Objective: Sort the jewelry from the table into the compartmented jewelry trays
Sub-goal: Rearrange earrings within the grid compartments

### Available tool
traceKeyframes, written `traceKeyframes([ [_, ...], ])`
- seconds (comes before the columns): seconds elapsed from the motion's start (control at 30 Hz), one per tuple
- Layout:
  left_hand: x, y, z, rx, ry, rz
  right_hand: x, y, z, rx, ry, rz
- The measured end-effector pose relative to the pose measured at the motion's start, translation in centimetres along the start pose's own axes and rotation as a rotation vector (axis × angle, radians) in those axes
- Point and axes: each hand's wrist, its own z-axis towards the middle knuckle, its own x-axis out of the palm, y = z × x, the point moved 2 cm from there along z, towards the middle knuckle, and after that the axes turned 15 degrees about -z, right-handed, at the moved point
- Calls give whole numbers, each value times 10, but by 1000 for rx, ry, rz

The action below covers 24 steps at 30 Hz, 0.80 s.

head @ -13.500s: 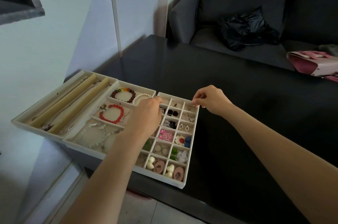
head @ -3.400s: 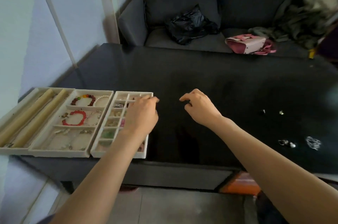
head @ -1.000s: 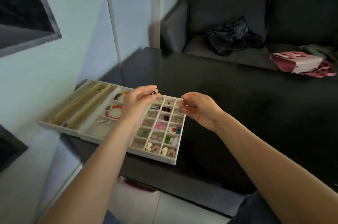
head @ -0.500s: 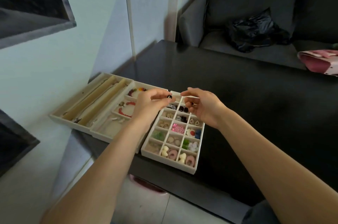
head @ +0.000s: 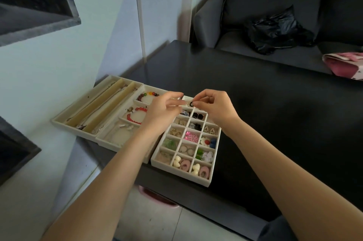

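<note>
No readable brand or writing anywhere, nothing legible on the trays or the bags.

Surface is a glossy black table (head: pixel 265 115) pushed into a corner against a pale blue wall (head: pixel 49 67). Behind it sits a dark grey sofa (head: pixel 261 1) with a crumpled black plastic bag (head: pixel 275 32) on the seat and a pink bag (head: pixel 345 64) at the right edge. Light tiled floor (head: pixel 157 219) below the table's front edge.

Three cream trays sit side by side at the table's left front corner. The long-slot tray (head: pixel 64 118) is furthest left, with chains lying in its slots. The middle tray (head: pixel 110 142) holds bracelets, one of red beads (head: pixel 135 117) and one of mixed colours (head: pixel 148 94). The grid tray (head: pixel 213 165) on the right has small pockets with earrings, rings and pink, white, green and blue bits.

Both hands hover over the far end of the grid tray. The right hand (head: pixel 216 107) pinches a small black ring-like piece (head: pixel 191 103) between thumb and forefinger, fingers narrow around it. The left hand (head: pixel 163 109) has its fingertips pinched close right beside that piece; can't tell whether they're touching it.
</note>
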Motion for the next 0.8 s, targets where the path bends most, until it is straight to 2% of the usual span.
traceKeyframes([
  [0.2, -21, 8, -10, 160, 27, 705, 2, -21, 3, 18, 13, -251],
  [0.27, -24, 9, -12, 186, 55, 820, 6, -25, 3, 23, 24, -294],
  [0.47, -27, 8, -15, 149, 115, 928, 17, -31, 7, 19, 14, -432],
  [0.8, -23, 11, -13, 143, 173, 972, 25, -38, 15, 33, -11, -566],
])
